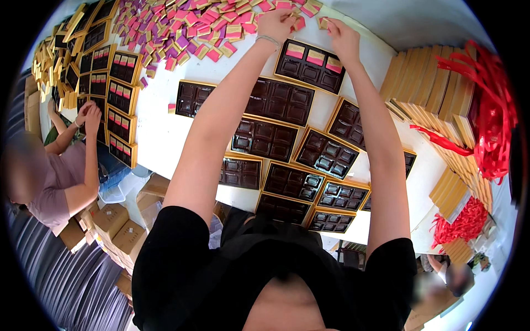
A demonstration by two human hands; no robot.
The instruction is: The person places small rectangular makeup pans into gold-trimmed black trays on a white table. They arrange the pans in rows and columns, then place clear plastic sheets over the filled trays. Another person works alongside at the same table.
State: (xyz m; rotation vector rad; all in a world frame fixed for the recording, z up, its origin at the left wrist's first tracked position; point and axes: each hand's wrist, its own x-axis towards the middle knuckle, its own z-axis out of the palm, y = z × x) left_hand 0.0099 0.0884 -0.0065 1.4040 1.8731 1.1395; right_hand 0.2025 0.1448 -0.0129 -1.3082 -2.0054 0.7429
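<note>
Both my arms stretch across the white table to its far side. My left hand point(274, 24) is closed at the pile's edge, its fingertips against a small pink-and-gold packet point(298, 23). My right hand point(344, 41) pinches another small pink-and-gold packet point(323, 23) between thumb and fingers. Just below the hands lies a dark, gold-edged compartment tray point(308, 74), with three pink-and-gold packets in its far row and its near row bare. Several similar dark trays point(264, 139) without packets lie nearer me, some partly hidden by my forearms.
Loose pink, purple and gold packets point(182, 30) spread over the far left. A row of filled trays point(118, 122) stands left, beside a co-worker point(69, 176). Stacked gold-edged boxes point(428, 77) and red ribbons point(491, 132) are right. Cardboard cartons point(118, 229) sit lower left.
</note>
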